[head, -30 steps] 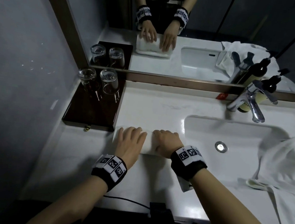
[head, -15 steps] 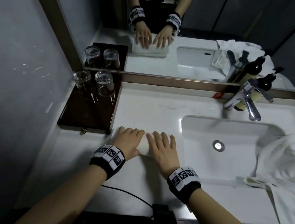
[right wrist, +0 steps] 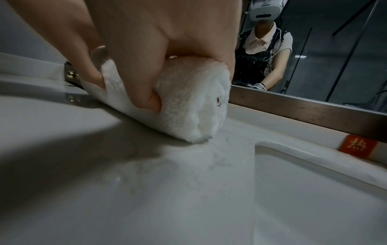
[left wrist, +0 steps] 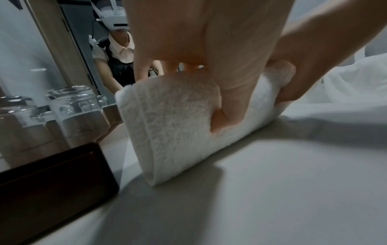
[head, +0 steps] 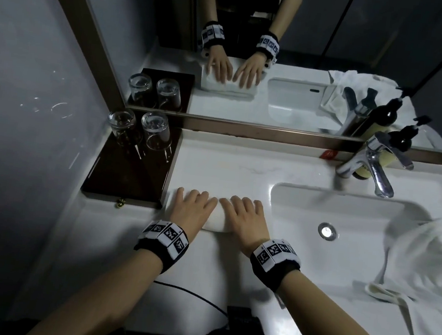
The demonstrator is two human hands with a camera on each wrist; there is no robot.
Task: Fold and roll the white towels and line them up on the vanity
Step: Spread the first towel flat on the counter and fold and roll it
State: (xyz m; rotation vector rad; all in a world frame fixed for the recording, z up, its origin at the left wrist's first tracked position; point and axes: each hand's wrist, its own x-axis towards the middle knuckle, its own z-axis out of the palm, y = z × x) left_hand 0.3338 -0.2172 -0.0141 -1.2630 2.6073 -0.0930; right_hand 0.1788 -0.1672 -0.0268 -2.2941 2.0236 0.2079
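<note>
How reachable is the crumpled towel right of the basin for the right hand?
Likely yes: right hand holds the rolled towel; only the open basin lies between it and the crumpled towel.

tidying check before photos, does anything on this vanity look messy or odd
Yes: a loose white towel lies crumpled over the sink's right rim, hanging into the basin, unfolded. The rolled towel also shows a small red mark on its right end; stain or tag, cannot tell.

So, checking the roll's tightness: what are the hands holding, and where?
The rolled towel: left hand wraps its left half, right hand its right half, thumbs pressing the near side.
</note>
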